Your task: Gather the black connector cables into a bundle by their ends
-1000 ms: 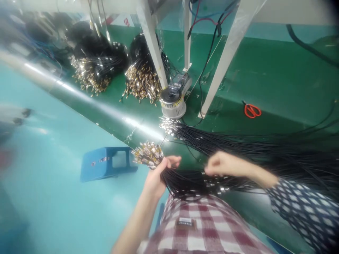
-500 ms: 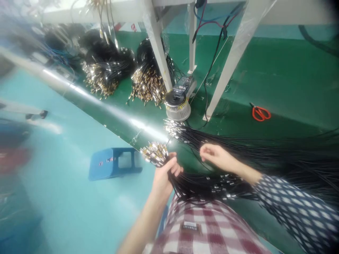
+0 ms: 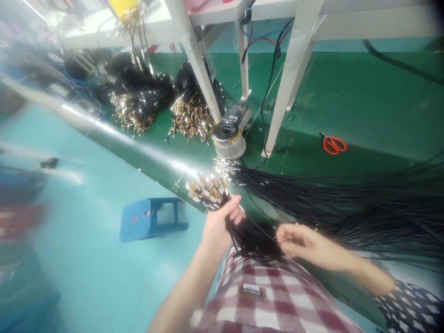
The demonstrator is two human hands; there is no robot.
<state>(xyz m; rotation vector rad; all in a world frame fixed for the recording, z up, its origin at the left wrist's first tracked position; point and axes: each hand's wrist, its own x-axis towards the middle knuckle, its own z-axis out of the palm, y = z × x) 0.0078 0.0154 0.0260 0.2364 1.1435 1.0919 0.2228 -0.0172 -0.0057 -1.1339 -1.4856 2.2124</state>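
Observation:
My left hand [image 3: 222, 219] is wrapped round a bundle of black cables [image 3: 251, 236], just below their metal connector ends [image 3: 210, 189], which fan out toward the upper left. The cables hang from the hand across a red-and-white checked apron [image 3: 277, 296]. To the right, my right hand [image 3: 301, 240] is closed in a pinch beside the bundle. A thin black strand runs from the held bundle to its fingertips, though the exact grip is partly hidden.
More long black cables [image 3: 312, 189] lie across the green surface, their silver ends near a round grey-white device [image 3: 231, 143]. Beyond are cable coils with gold ends [image 3: 192, 118], white frame legs [image 3: 280, 97] and orange-handled cutters [image 3: 333, 144]. A blue stool [image 3: 137, 219] lies on the floor at left.
My right hand has moved down and slightly right, from above the cables to beside the held bundle. My left hand keeps its grip and has shifted slightly right. The view has shifted a little.

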